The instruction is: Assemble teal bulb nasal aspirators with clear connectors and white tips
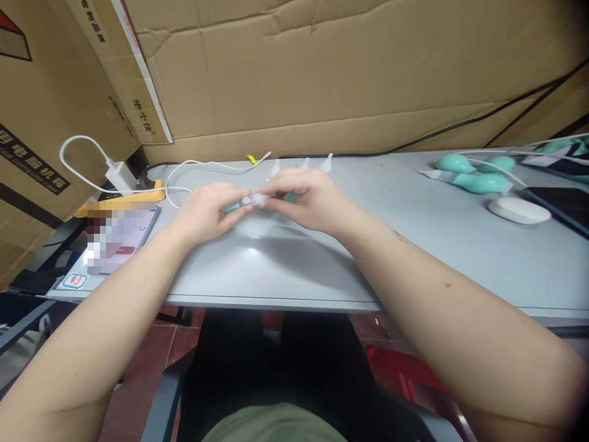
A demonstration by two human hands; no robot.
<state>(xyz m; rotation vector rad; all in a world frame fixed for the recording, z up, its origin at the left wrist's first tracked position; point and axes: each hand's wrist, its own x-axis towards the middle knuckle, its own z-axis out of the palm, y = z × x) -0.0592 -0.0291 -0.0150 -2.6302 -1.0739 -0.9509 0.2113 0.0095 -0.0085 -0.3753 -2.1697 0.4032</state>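
Over the grey table, my left hand (pixel 209 209) is closed round a teal bulb (pixel 231 207), most of which its fingers hide. A whitish translucent nozzle (pixel 251 199) sticks out of it toward the right. The thumb and fingers of my right hand (pixel 306 196) pinch the far end of this nozzle. Behind the right hand's fingers a bit of teal (pixel 291 197) shows, its shape mostly covered. Just past that hand stand translucent pointed tips, one at the right (pixel 326 162) and another at the left (pixel 275 169).
Several teal bulbs (pixel 453 163) lie at the right, near a white rounded case (pixel 519 210) and a dark flat device (pixel 561 205). At left are a phone (pixel 124 239), a yellow power strip (pixel 156 191) and a white charger (pixel 121 177). Cardboard (pixel 322 73) walls the back.
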